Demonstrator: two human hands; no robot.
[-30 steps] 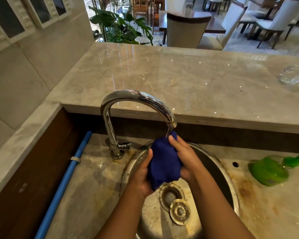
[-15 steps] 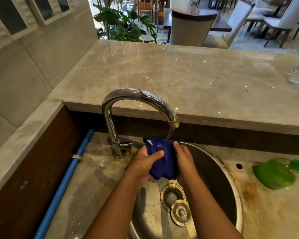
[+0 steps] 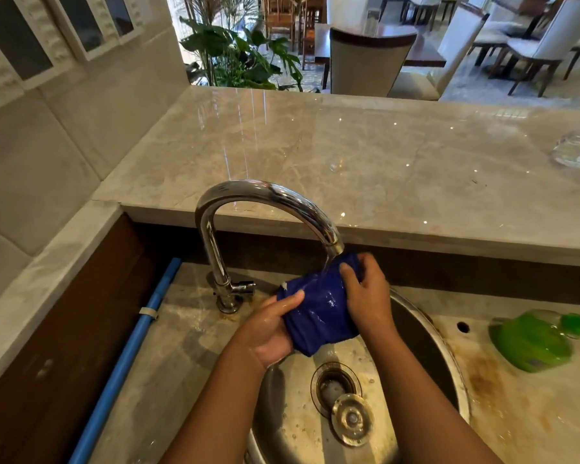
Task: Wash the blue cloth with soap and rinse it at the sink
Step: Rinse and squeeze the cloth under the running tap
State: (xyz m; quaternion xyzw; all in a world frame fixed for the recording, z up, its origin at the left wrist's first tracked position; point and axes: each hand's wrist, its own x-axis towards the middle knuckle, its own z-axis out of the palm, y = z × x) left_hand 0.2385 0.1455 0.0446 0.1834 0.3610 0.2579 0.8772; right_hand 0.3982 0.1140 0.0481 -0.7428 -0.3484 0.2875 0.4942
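The blue cloth point(image 3: 318, 316) is bunched up over the sink point(image 3: 426, 333), right under the tap point(image 3: 265, 195), and water runs onto it. The left hand point(image 3: 268, 329) grips the near end and the right hand point(image 3: 369, 296) curls over the far end. It looks like rinsing, so the job seems nearly done. No suds show. The fingers under the cloth are hidden. The green bottle point(image 3: 529, 339), maybe the soap, is cut off at the edge.

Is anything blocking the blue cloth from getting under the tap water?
Nothing visible does. The left hand and right hand grip the blue cloth directly beneath the tap, and water falls straight onto it.
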